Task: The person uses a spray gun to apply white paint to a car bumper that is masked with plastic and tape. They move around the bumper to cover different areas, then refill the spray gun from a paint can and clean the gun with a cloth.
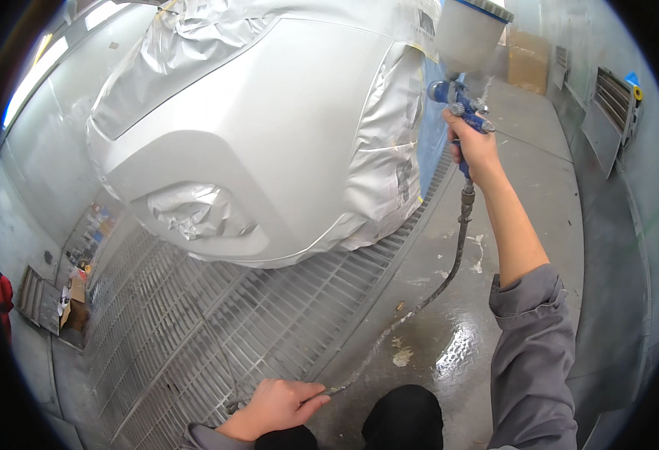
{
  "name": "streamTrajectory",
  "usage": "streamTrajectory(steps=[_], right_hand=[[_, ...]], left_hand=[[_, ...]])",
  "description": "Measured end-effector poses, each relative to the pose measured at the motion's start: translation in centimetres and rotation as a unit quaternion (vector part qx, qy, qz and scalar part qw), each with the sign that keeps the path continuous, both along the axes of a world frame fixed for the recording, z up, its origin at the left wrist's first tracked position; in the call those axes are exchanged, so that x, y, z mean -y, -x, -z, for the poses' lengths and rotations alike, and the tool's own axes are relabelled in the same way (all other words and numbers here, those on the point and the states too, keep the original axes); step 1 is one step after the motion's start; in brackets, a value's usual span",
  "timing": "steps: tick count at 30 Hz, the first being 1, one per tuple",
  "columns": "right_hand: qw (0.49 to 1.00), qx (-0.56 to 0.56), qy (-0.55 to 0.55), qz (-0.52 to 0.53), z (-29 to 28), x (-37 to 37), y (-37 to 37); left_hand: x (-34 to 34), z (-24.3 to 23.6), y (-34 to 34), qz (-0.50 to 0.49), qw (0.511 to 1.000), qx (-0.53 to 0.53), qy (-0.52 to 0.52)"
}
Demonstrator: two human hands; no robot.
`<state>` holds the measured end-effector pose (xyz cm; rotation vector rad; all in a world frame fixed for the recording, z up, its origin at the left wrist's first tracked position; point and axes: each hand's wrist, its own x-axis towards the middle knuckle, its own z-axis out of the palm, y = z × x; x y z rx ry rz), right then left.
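Note:
My right hand (473,147) is wrapped round the grip of a blue spray gun (461,101), held up at the right side of a car bumper. On top of the gun sits a whitish paint cup (470,36) with a blue rim. From the gun's handle an air hose (455,262) hangs down and curves toward me. Low in the view my left hand (278,405) pinches that hose between thumb and fingers. The bumper (292,112) is pale silver-grey, with crinkled masking film (386,150) along its right side and more over the fog-lamp recess (194,210).
Beneath the bumper runs a metal floor grating (217,322), with grey floor (510,120) to its right. Vent panels (611,112) line the right wall. A cardboard box (528,64) stands at the far right, and an open carton (74,304) at the left wall. Blue sheeting (432,142) hangs beside the bumper.

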<state>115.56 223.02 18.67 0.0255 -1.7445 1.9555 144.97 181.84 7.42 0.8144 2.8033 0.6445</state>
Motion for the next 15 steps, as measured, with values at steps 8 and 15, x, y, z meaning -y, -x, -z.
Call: streamTrajectory(steps=[8,15], right_hand=[[0.997,0.008,-0.081,0.004,4.4,6.2,-5.4],[0.985,-0.01,-0.168,-0.025,3.6,14.1,-14.1]], left_hand=[[2.7,4.6,0.6,0.05,0.997,0.022,0.047],[5.8,8.2,-0.3,0.101,0.988,0.087,0.075]])
